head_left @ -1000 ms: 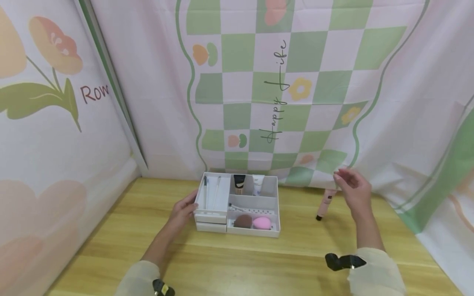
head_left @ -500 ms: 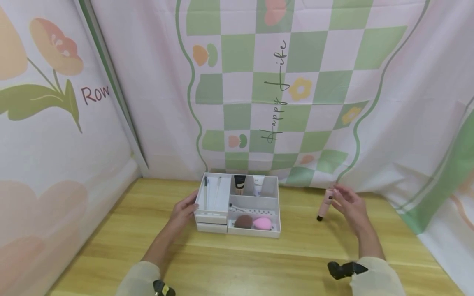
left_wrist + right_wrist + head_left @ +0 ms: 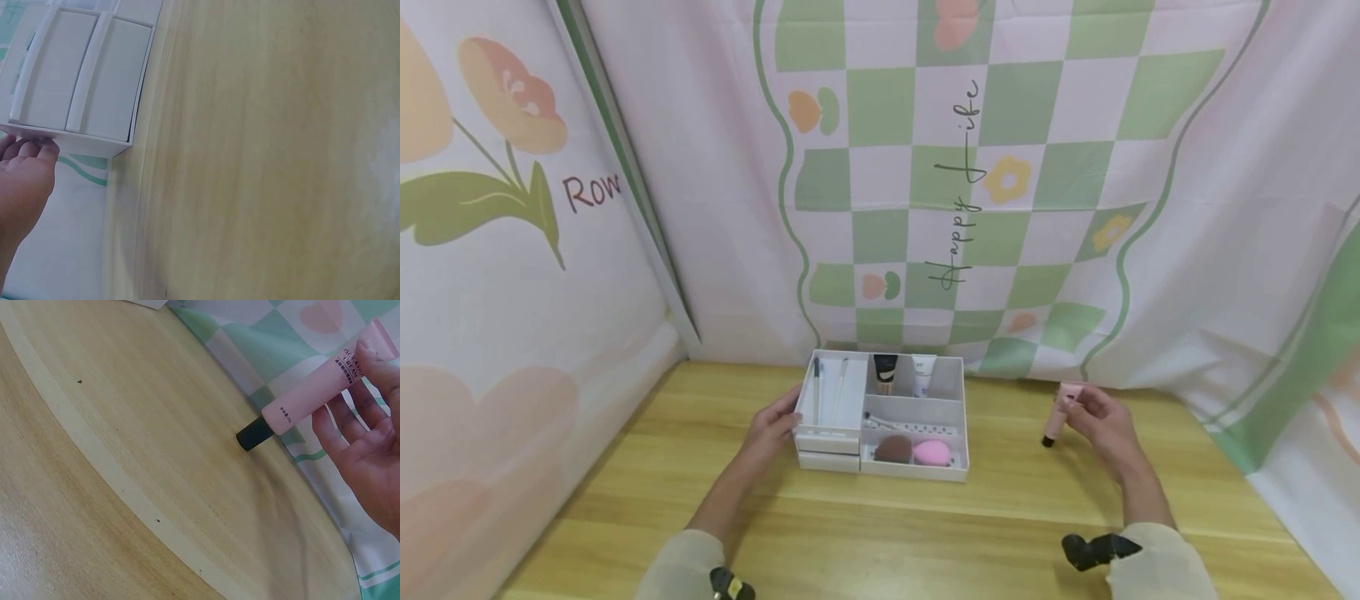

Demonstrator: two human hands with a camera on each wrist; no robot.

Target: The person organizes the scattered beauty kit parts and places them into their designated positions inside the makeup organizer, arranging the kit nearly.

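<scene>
At the right of the head view, a pink cream tube (image 3: 1054, 421) with a black cap stands tilted, cap down. My right hand (image 3: 1105, 429) pinches its upper end, thumb on the printed front and fingers behind, as the right wrist view shows of the tube (image 3: 312, 394). My left hand (image 3: 773, 425) rests against the left side of a white makeup organizer (image 3: 913, 473); in the left wrist view its fingertips (image 3: 47, 150) touch the side wall beside two drawers (image 3: 106, 81). The far fingers are partly hidden by the organizer.
Inside the organizer lie thin brushes (image 3: 817, 392), a black-topped tube (image 3: 885, 372), a white tube (image 3: 922, 375), a brown sponge (image 3: 892, 449) and a pink sponge (image 3: 932, 452). A checkered curtain (image 3: 940, 208) hangs behind the wooden table (image 3: 895, 542).
My right hand has come down from above the tube, and its thumb has moved across the front to pinch it. My left hand and the organizer have stayed in place.
</scene>
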